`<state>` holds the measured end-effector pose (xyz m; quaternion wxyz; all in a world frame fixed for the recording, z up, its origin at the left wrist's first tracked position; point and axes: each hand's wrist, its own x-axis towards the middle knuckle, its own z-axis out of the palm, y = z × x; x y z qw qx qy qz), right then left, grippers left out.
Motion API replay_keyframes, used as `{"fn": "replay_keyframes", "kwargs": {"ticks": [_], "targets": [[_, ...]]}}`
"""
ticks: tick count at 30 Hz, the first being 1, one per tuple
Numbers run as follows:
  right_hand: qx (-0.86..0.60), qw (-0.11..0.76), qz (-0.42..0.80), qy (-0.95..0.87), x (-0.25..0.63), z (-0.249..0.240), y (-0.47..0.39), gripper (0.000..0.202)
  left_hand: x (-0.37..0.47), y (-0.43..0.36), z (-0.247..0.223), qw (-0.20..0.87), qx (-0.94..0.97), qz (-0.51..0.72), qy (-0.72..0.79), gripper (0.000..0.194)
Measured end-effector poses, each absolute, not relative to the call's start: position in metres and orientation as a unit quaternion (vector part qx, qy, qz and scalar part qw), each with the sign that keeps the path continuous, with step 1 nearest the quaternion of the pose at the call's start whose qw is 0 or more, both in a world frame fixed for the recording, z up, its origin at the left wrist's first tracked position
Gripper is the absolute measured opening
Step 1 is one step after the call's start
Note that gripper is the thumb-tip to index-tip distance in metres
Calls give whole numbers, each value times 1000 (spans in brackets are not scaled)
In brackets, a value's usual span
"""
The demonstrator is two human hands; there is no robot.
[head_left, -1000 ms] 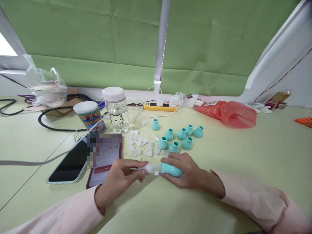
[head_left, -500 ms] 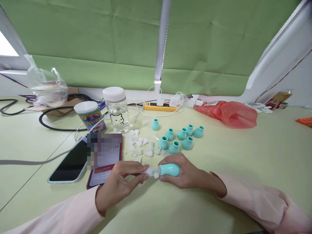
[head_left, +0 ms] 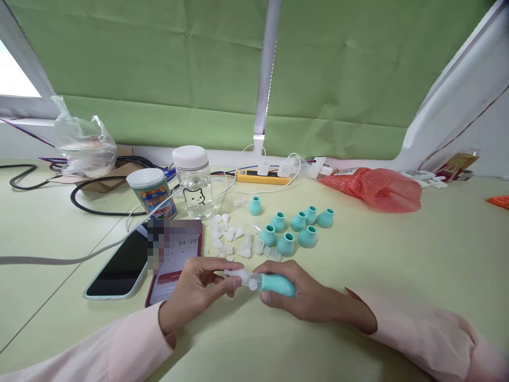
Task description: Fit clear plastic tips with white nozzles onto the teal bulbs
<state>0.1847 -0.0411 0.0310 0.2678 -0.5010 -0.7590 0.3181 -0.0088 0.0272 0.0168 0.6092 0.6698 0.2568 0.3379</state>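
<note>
A teal squeeze bulb (head_left: 279, 285) lies between the thumb and fingers of my right hand (head_left: 312, 294), its closed end toward the palm. From its mouth a clear plastic connector (head_left: 253, 282) with a small round knob points left. My left hand (head_left: 201, 284) pinches a whitish, soft-looking nozzle tip (head_left: 235, 274) at the connector's other end. The joined parts are held just above the table, roughly level. Beyond my hands, several more teal bulbs (head_left: 285, 244) stand mouth up, beside a scatter of small white and clear plastic pieces (head_left: 228, 233).
Two phones lie at left, a dark-screened one (head_left: 117, 265) and a red-edged one (head_left: 175, 265). Behind them stand a printed canister (head_left: 153, 196) and a water bottle (head_left: 194, 185). Farther back are a yellow power strip (head_left: 262, 176) with cables and a red bubble-wrap bag (head_left: 377, 191).
The bulb has tilted slightly, its closed end lower. My left fingers have shifted on the nozzle tip, so more of it shows. The whole view has moved a little.
</note>
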Motion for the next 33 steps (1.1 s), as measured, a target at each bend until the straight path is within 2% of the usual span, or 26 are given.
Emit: {"fn": "replay_keyframes", "kwargs": {"ticks": [4, 9, 13, 15, 17, 21, 26, 28, 31, 33], "targets": [[-482, 238, 256, -803, 190, 57, -45, 19, -10, 24, 15, 615, 648, 378, 243, 28], [-498, 358, 165, -772, 218, 104, -21, 16, -12, 18, 17, 606, 651, 379, 256, 29], [-567, 411, 93, -708, 255, 118, 29, 20, -11, 11, 15, 536, 715, 326, 309, 28], [-606, 399, 86, -683, 272, 111, 54, 20, -9, 7, 13, 484, 757, 307, 314, 26], [-649, 325, 99, -680, 286, 97, 73, 16, -8, 5, 13, 439, 792, 300, 298, 23], [-683, 262, 107, -673, 299, 65, 94, 16, -7, 4, 15, 392, 831, 297, 259, 23], [-712, 211, 78, -666, 302, 51, 98, 27, -6, 4, 13, 375, 854, 260, 251, 25], [-722, 202, 55, -660, 298, 56, 94, 40, -6, 4, 12, 361, 862, 248, 253, 25], [-725, 216, -39, -652, 281, 71, 80, 65, -5, 4, 10, 322, 886, 237, 235, 25], [-672, 248, -174, -676, 262, 80, 66, 60, -6, 5, 8, 276, 911, 232, 201, 26]]}}
